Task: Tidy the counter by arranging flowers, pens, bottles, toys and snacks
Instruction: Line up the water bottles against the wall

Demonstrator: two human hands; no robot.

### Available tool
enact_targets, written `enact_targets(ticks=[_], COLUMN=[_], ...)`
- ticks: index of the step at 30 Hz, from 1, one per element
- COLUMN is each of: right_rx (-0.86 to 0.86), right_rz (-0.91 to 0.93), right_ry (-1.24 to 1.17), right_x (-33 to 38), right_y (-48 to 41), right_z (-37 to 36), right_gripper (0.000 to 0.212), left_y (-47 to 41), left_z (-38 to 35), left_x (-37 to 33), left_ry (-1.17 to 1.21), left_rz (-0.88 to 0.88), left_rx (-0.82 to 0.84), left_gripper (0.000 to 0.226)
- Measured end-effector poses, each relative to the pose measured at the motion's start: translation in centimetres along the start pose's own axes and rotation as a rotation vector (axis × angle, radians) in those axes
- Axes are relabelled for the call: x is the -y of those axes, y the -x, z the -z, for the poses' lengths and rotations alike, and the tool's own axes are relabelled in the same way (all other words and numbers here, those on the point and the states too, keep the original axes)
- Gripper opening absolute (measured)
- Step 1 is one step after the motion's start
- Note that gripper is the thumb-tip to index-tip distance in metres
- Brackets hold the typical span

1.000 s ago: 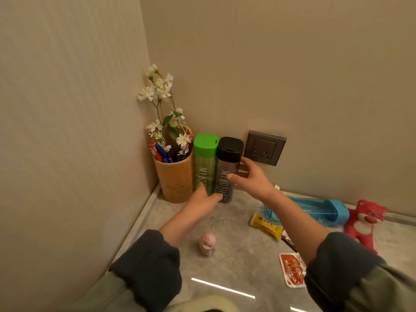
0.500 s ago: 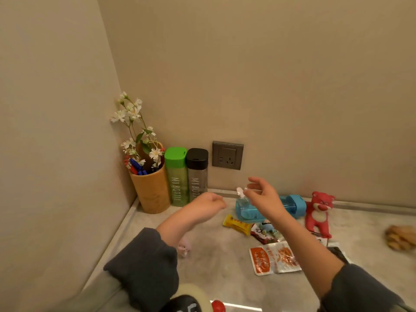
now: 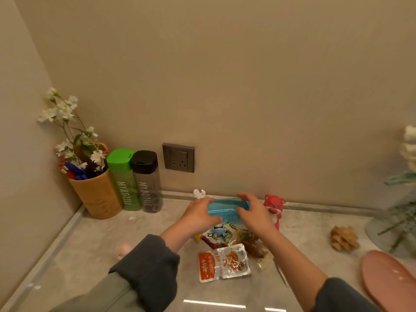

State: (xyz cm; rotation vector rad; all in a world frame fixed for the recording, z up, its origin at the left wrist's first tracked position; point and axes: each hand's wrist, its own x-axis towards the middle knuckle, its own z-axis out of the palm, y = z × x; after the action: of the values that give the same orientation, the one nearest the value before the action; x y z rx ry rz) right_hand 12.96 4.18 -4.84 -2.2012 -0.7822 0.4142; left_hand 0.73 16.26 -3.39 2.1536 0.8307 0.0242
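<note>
A blue bottle [image 3: 225,208] lies on its side near the back wall; my left hand [image 3: 199,216] grips one end and my right hand [image 3: 253,213] grips the other. In the left corner stands a tan cup [image 3: 99,195] with white flowers [image 3: 65,122] and pens [image 3: 73,171]. Beside it stand a green bottle [image 3: 125,183] and a black-capped bottle [image 3: 147,183]. Snack packets [image 3: 224,262] lie in front of my hands, with a small blue toy [image 3: 218,229] on them. A red bear toy [image 3: 273,204] leans by the wall. A pink toy [image 3: 123,249] lies left of my sleeve.
A wall socket [image 3: 179,157] sits above the counter [image 3: 78,255]. At the right are a brown wooden piece [image 3: 344,238], a pink plate [image 3: 389,280] and a glass vase [image 3: 396,224] with pale flowers. A small white figure [image 3: 199,194] stands at the wall.
Both hands left the upright bottles, moved right and closed on the lying blue bottle. My view swung right, bringing the plate and vase into sight.
</note>
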Motion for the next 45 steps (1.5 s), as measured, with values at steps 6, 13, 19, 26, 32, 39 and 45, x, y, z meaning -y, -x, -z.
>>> enact_targets(ticks=[6,13,19,26,32,39,45], right_rx=[0.144,0.24,0.185,-0.082,0.423,0.323,-0.016], right_rz=[0.118,0.245,0.314,0.11,-0.096,0.048,0.238], right_ry=[0.313,0.512,0.491,-0.309,-0.7,-0.574,-0.417], right_x=[-1.2,-2.6,-2.1,1.9,5.5,8.4,9.5], right_y=[-3.0,-4.4,-4.0,-2.2,-1.2,-1.7,-2.1], right_z=[0.4,-0.1,0.5,0.1,-1.4,-3.6,-3.3], right_gripper=[0.058,0.065,0.067,0.116,0.074,0.069,0.07], left_y=[-2.8,-4.2,-3.0,-1.3,1.0,0.8,-0.8], left_z=[-2.0,-3.0,-2.4,1.7,4.0,5.0,3.7], left_x=[1.1,2.0,2.3,3.0,4.0,6.0,5.5], left_ry=[-0.215,-0.216,-0.101,0.167,0.511,0.56,0.391], left_rz=[-0.003,-0.005,-0.064,-0.021,-0.039,0.009,0.19], left_rx=[-0.084,-0.144,-0.223,-0.271,-0.179,-0.17,-0.139], left_gripper=[0.068,0.075,0.07,0.066,0.057,0.075,0.073])
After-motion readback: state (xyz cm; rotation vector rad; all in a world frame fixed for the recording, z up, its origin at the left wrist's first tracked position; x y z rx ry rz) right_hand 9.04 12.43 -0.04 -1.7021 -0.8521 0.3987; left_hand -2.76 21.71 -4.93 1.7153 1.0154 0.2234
